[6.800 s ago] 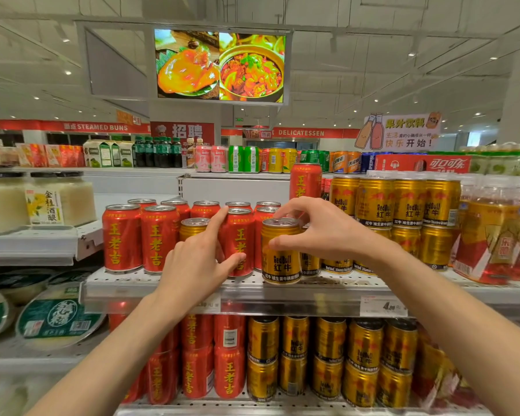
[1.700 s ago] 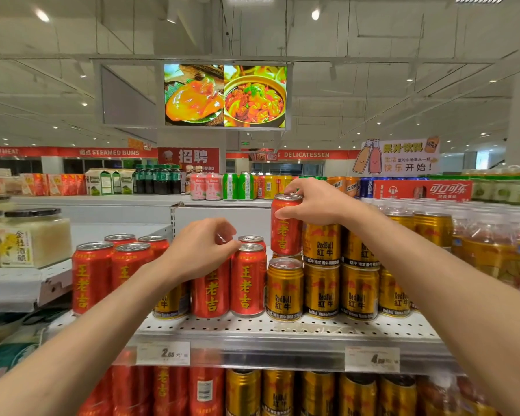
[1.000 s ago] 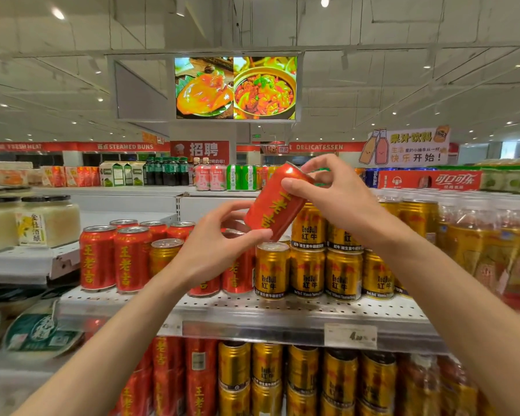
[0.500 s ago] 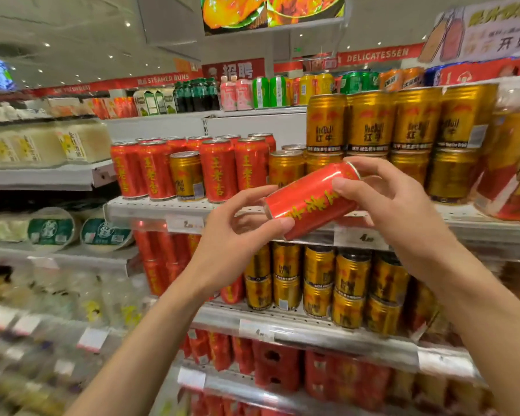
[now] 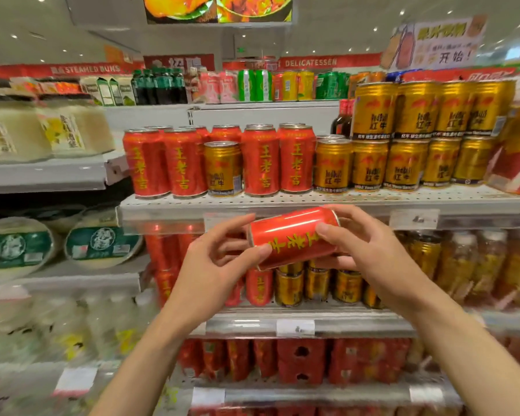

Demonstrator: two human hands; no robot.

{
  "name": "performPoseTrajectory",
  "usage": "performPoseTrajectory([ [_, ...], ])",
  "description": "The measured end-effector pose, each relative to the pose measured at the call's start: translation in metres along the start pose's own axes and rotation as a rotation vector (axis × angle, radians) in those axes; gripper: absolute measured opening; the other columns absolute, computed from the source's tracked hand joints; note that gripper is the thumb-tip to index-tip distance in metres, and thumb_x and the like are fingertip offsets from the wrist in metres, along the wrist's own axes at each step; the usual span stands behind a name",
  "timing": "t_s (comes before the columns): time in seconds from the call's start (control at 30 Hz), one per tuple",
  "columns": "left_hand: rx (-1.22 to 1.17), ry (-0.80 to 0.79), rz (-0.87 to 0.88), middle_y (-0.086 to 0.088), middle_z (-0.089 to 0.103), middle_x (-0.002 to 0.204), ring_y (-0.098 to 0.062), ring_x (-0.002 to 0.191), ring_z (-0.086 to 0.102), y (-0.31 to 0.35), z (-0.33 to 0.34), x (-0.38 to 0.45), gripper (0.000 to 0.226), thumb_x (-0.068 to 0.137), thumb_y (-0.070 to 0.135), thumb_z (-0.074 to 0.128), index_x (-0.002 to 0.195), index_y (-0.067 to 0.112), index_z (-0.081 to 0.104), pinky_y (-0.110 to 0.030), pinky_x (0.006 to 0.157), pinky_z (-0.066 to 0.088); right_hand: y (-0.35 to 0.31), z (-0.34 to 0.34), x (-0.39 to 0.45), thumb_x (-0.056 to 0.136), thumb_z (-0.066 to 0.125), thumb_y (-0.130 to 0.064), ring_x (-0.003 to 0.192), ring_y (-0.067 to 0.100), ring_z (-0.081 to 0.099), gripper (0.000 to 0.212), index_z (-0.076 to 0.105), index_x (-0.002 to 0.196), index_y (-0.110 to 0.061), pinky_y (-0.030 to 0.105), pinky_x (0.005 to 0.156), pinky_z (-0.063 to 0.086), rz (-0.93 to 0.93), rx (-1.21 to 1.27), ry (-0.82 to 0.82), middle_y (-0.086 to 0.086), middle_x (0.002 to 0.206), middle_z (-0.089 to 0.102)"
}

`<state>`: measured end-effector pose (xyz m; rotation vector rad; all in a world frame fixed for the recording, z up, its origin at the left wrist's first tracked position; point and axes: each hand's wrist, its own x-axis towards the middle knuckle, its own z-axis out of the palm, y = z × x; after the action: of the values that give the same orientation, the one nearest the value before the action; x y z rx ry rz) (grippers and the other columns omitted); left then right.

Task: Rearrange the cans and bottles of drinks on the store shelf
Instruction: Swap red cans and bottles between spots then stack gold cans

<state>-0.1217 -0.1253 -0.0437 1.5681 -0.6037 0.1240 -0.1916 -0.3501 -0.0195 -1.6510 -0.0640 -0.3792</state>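
The red aluminium drink can with yellow characters [image 5: 293,237], lifted off the gold cans at the top shelf's right end, now lies sideways below that shelf's front edge [image 5: 282,207], left hand [image 5: 213,265] and right hand [image 5: 364,253] each curled around an end, likely bound for the red row.

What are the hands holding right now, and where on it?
One red can, lying sideways. The left hand pinches its left end; the right hand grips its right end.

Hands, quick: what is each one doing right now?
Left hand: fingers curled on the lower end of the red can, which lies on its side.
Right hand: grips the can's other end.
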Motion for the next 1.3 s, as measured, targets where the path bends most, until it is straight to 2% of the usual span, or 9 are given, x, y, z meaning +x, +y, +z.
performPoseTrajectory([
  [0.2, 0.039, -0.081, 0.029, 0.004, 0.078, 0.104, -0.008, 0.095, 0.073, -0.005, -0.065, 0.015, 0.052, 0.075, 0.041, 0.087, 0.123, 0.035, 0.069, -0.025, 0.082, 0.055, -0.008, 0.059, 0.014, 0.083, 0.075, -0.032, 0.103, 0.020, 0.073, 0.036, 0.069, 0.118, -0.026, 0.034, 0.076, 0.062, 0.005, 0.035, 0.050, 0.002, 0.114, 0.073],
  [0.37, 0.122, -0.118, 0.097, 0.010, 0.073, 0.115, -0.003, 0.099, 0.072, 0.009, -0.092, 0.039, 0.051, 0.078, 0.041, 0.077, 0.127, 0.032, 0.064, -0.025, 0.086, 0.059, -0.024, 0.084, 0.037, 0.075, 0.077, -0.040, 0.106, 0.023, 0.071, 0.047, 0.068, 0.119, -0.025, 0.035, 0.076, 0.062, -0.014, 0.039, 0.098, 0.005, 0.116, 0.070],
  [0.5, 0.244, -0.147, 0.170, 0.014, 0.068, 0.118, 0.001, 0.102, 0.069, 0.017, -0.097, 0.061, 0.051, 0.081, 0.047, 0.074, 0.129, 0.032, 0.063, -0.024, 0.082, 0.060, -0.038, 0.087, 0.054, 0.086, 0.074, -0.033, 0.103, 0.019, 0.072, 0.036, 0.068, 0.119, -0.022, 0.034, 0.075, 0.063, -0.058, 0.015, 0.158, 0.006, 0.113, 0.071],
  [0.63, 0.601, -0.134, 0.412, 0.016, 0.067, 0.114, 0.000, 0.106, 0.062, 0.022, -0.099, 0.089, 0.049, 0.086, 0.061, 0.067, 0.123, 0.028, 0.068, -0.020, 0.087, 0.052, -0.054, 0.080, 0.069, 0.089, 0.073, -0.029, 0.083, 0.004, 0.073, 0.035, 0.066, 0.121, -0.017, 0.021, 0.060, 0.058, -0.142, -0.084, 0.221, 0.003, 0.103, 0.073],
  [0.8, 0.867, 0.035, 0.734, 0.003, 0.067, 0.107, -0.018, 0.108, 0.054, 0.035, -0.100, 0.131, 0.044, 0.098, 0.051, 0.050, 0.109, 0.016, 0.075, -0.038, 0.094, 0.045, -0.065, 0.067, 0.087, 0.088, 0.074, -0.033, 0.088, 0.019, 0.075, 0.036, 0.068, 0.119, -0.016, 0.031, 0.064, 0.063, -0.170, -0.173, 0.231, 0.009, 0.105, 0.073],
  [0.87, 1.051, 0.072, 0.706, 0.000, 0.066, 0.112, -0.021, 0.111, 0.052, 0.041, -0.099, 0.147, 0.050, 0.095, 0.056, 0.049, 0.117, 0.017, 0.070, -0.043, 0.097, 0.044, -0.068, 0.063, 0.091, 0.088, 0.073, -0.035, 0.086, 0.015, 0.075, 0.033, 0.068, 0.117, -0.020, 0.026, 0.062, 0.060, -0.177, -0.206, 0.225, 0.005, 0.104, 0.074],
  [1.0, 1.403, -0.041, 0.504, -0.001, 0.063, 0.126, -0.024, 0.121, 0.050, 0.048, -0.092, 0.169, 0.079, 0.086, 0.078, 0.029, 0.134, 0.022, 0.056, -0.044, 0.110, 0.033, -0.071, 0.056, 0.096, 0.090, 0.072, -0.034, 0.080, 0.008, 0.073, 0.018, 0.069, 0.106, -0.028, 0.020, 0.057, 0.057, -0.207, -0.280, 0.187, -0.001, 0.098, 0.074],
  [1.17, 1.506, -0.097, 0.470, 0.002, 0.071, 0.119, -0.022, 0.125, 0.052, 0.051, -0.084, 0.179, 0.082, 0.086, 0.083, 0.027, 0.131, 0.023, 0.059, -0.051, 0.122, 0.018, -0.069, 0.049, 0.103, 0.087, 0.074, -0.037, 0.082, 0.002, 0.071, 0.015, 0.070, 0.101, -0.033, 0.026, 0.069, 0.061, -0.236, -0.378, 0.168, -0.009, 0.094, 0.075],
  [1.3, 1.521, -0.149, 0.418, 0.001, 0.072, 0.115, -0.021, 0.130, 0.050, 0.055, -0.081, 0.183, 0.081, 0.085, 0.084, 0.032, 0.132, 0.023, 0.060, -0.055, 0.124, 0.009, -0.066, 0.045, 0.110, 0.087, 0.074, -0.039, 0.082, -0.004, 0.069, 0.021, 0.070, 0.106, -0.031, 0.015, 0.060, 0.055, -0.248, -0.403, 0.147, -0.013, 0.097, 0.073],
])
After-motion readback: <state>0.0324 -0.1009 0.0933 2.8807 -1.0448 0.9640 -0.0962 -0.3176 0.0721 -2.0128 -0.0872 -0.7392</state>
